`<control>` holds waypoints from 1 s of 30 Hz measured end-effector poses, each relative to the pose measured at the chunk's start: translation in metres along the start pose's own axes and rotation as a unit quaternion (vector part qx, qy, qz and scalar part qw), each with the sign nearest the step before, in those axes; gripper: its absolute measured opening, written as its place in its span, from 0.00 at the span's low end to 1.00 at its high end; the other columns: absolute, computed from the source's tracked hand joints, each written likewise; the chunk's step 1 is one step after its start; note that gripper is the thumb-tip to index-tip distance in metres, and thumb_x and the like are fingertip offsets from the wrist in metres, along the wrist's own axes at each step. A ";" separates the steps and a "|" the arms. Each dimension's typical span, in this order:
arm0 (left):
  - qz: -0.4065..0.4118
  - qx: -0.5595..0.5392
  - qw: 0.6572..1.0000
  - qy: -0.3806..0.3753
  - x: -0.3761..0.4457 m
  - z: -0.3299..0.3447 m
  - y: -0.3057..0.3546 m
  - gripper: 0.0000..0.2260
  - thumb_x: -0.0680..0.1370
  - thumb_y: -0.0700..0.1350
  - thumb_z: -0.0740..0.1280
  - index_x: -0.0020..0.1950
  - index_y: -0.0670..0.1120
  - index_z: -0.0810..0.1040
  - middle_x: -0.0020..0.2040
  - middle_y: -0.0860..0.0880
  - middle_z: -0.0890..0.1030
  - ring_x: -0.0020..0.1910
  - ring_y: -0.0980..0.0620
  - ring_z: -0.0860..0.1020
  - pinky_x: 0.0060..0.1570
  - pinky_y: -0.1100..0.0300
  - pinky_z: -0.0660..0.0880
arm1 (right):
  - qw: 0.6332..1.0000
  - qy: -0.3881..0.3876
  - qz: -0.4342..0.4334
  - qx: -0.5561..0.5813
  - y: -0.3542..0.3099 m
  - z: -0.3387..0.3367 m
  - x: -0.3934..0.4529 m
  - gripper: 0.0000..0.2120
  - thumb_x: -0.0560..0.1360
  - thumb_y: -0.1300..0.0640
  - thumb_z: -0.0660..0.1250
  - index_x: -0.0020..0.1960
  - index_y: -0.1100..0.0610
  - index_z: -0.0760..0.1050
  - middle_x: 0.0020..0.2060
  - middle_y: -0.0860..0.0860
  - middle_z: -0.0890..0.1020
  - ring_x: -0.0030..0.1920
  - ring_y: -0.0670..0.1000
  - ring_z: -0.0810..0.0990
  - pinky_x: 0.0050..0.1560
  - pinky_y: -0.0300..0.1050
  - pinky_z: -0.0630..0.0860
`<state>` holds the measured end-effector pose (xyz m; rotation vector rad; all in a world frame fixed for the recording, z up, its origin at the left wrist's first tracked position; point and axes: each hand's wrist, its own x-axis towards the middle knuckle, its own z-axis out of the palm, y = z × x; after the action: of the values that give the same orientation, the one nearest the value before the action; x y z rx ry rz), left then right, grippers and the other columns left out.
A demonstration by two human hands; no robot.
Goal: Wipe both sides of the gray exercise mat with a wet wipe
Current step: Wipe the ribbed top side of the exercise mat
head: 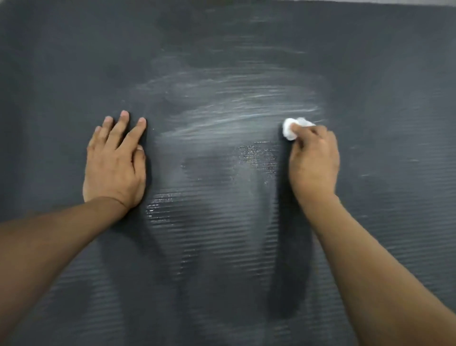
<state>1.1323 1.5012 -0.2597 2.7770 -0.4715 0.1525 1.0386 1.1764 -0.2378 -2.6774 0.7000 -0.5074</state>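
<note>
The gray exercise mat (222, 259) fills nearly the whole view, ribbed with fine crosswise lines. Pale wet streaks shine across its middle, between and beyond my hands. My left hand (114, 163) lies flat on the mat at the left, fingers straight and spread, palm down. My right hand (314, 160) grips a crumpled white wet wipe (291, 128) and presses it onto the mat at the right end of the streaks. Most of the wipe sticks out past my fingertips.
A thin strip of lighter floor (394, 2) shows along the mat's far edge at the top right. Shadows of my arms fall on the mat below each hand.
</note>
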 end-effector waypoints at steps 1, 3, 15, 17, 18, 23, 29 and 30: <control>0.001 0.001 1.000 0.002 0.000 0.000 -0.001 0.24 0.83 0.46 0.53 0.79 0.46 0.68 0.80 0.41 0.65 0.79 0.36 0.61 0.79 0.43 0.54 | 1.000 0.018 0.017 -0.003 0.023 -0.010 0.002 0.16 0.77 0.63 0.60 0.59 0.54 0.81 0.51 0.54 0.80 0.50 0.60 0.75 0.51 0.48 0.73; 0.003 0.003 1.000 0.003 -0.001 0.001 0.000 0.24 0.83 0.46 0.54 0.79 0.47 0.68 0.80 0.41 0.65 0.79 0.36 0.61 0.80 0.44 0.53 | 0.999 0.045 0.010 0.012 0.048 -0.011 0.001 0.16 0.78 0.62 0.60 0.61 0.52 0.79 0.51 0.53 0.79 0.50 0.56 0.74 0.52 0.41 0.69; -0.032 0.118 0.989 -0.083 -0.005 -0.017 0.020 0.24 0.84 0.44 0.54 0.81 0.47 0.61 0.81 0.41 0.63 0.77 0.34 0.62 0.76 0.39 0.59 | 0.996 0.064 -0.010 0.068 0.045 -0.004 0.006 0.16 0.76 0.61 0.54 0.58 0.55 0.77 0.54 0.53 0.78 0.51 0.56 0.72 0.55 0.48 0.70; -0.062 0.085 0.989 -0.108 -0.028 -0.031 0.045 0.24 0.85 0.44 0.55 0.82 0.48 0.59 0.81 0.41 0.63 0.77 0.34 0.63 0.75 0.39 0.61 | 0.996 0.065 -0.014 0.064 0.048 -0.003 0.007 0.16 0.76 0.61 0.54 0.57 0.56 0.77 0.54 0.54 0.78 0.50 0.57 0.72 0.54 0.48 0.69; -0.061 0.067 0.988 -0.122 -0.047 -0.038 0.059 0.25 0.85 0.46 0.57 0.82 0.47 0.58 0.79 0.41 0.65 0.76 0.35 0.65 0.74 0.40 0.63 | 0.996 0.062 -0.016 0.066 0.048 -0.003 0.007 0.16 0.76 0.61 0.54 0.57 0.56 0.77 0.54 0.54 0.78 0.50 0.57 0.72 0.54 0.48 0.69; -0.038 0.040 0.968 -0.246 -0.148 -0.083 0.097 0.41 0.75 0.68 0.63 0.82 0.48 0.55 0.79 0.46 0.63 0.75 0.42 0.66 0.71 0.43 0.69 | 0.996 0.059 -0.016 0.065 0.049 -0.004 0.008 0.16 0.76 0.60 0.53 0.57 0.57 0.76 0.54 0.55 0.77 0.51 0.58 0.73 0.55 0.46 0.66; 0.047 0.121 0.913 -0.386 -0.174 -0.080 0.065 0.63 0.66 0.81 0.61 0.78 0.48 0.25 0.79 0.48 0.25 0.80 0.47 0.30 0.81 0.52 0.39 | 0.997 0.057 -0.023 0.053 0.050 -0.005 0.009 0.15 0.76 0.60 0.53 0.56 0.58 0.75 0.53 0.56 0.77 0.51 0.60 0.72 0.55 0.51 0.67; 0.044 0.124 0.913 -0.386 -0.174 -0.078 0.066 0.63 0.66 0.80 0.62 0.78 0.47 0.24 0.79 0.47 0.25 0.80 0.46 0.30 0.81 0.51 0.40 | 0.997 0.057 -0.024 0.052 0.050 -0.005 0.009 0.15 0.76 0.60 0.53 0.56 0.58 0.75 0.53 0.56 0.77 0.51 0.60 0.72 0.55 0.51 0.67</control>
<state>0.9430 1.5205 -0.1940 2.9693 -0.8018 -0.9629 1.0243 1.1296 -0.2507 -2.5906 0.6229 -0.6940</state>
